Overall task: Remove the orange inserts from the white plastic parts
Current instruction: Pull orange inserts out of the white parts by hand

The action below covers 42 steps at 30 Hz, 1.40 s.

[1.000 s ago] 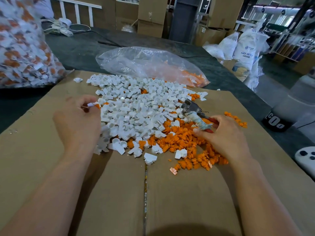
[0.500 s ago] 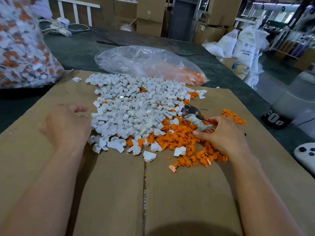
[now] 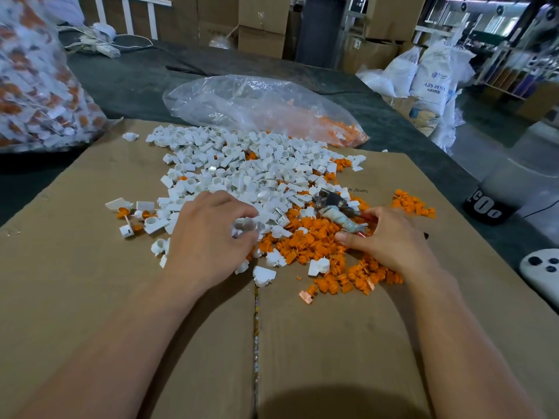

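White plastic parts (image 3: pixel 242 164), orange inserts (image 3: pixel 320 246), brown cardboard (image 3: pixel 75 267)

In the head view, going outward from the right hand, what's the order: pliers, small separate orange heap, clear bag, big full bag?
1. pliers, held in the right hand.
2. small orange heap, just beyond, to the right.
3. clear bag, behind the white pile.
4. big full bag, far left.

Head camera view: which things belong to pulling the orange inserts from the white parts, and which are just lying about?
Job: white plastic parts, orange inserts, pliers in the right hand, cardboard, clear bag.
Lying about: white controller, power strip, resin sacks.
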Tool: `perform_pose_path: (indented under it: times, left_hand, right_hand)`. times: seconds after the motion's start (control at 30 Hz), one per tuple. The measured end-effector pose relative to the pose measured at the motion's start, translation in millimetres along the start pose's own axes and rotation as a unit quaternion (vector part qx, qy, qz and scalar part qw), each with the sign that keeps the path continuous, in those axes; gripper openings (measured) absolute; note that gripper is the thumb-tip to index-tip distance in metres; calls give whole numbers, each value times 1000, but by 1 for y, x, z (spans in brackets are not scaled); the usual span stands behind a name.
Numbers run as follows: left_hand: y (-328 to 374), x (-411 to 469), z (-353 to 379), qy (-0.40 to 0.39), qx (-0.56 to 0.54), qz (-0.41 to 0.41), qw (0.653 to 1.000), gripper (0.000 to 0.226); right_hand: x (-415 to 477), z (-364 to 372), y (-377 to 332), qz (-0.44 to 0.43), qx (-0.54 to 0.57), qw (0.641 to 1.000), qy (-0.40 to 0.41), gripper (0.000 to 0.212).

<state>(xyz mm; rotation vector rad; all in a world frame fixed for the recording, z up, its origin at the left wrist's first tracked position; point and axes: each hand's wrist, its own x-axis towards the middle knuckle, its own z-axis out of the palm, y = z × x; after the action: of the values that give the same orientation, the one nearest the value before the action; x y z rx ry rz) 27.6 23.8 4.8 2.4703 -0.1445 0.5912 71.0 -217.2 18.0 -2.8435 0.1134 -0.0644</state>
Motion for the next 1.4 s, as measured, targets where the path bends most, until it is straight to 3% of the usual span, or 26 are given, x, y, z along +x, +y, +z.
perform_pose_path:
  times: [0.3, 0.47, 0.7, 0.8, 1.17, 1.27, 1.33, 1.4]
  left_hand:
    - [-2, 0, 6, -7, 30, 8, 1000, 22]
    - [-5, 1, 7, -16, 41, 9, 999, 9]
    - [-4, 2, 8, 17, 48, -27, 998, 31]
    - [-4, 2, 9, -17, 74, -23, 997, 31]
    - [1, 0, 5, -9, 25, -9, 1000, 7]
    - [1, 1, 4, 27, -19, -24, 999, 25]
    - [6, 1, -1, 49, -86, -37, 994, 25]
    - [12, -1, -4, 52, -165, -48, 984, 21]
  right_hand:
    - [0, 2, -2, 4, 17, 1000, -22, 87]
    - [0, 3, -2, -2, 17, 999, -30, 89]
    - [0, 4, -2, 0, 32, 999, -33, 88]
    - [0, 3, -2, 1, 35, 999, -38, 88]
    - [-1, 1, -2, -7, 47, 998, -35, 88]
    - [-3, -1, -5, -11, 69, 998, -10, 90]
    - [-8, -4, -11, -52, 109, 991, 65, 71]
    - [-15, -6, -21, -134, 174, 968, 117, 32]
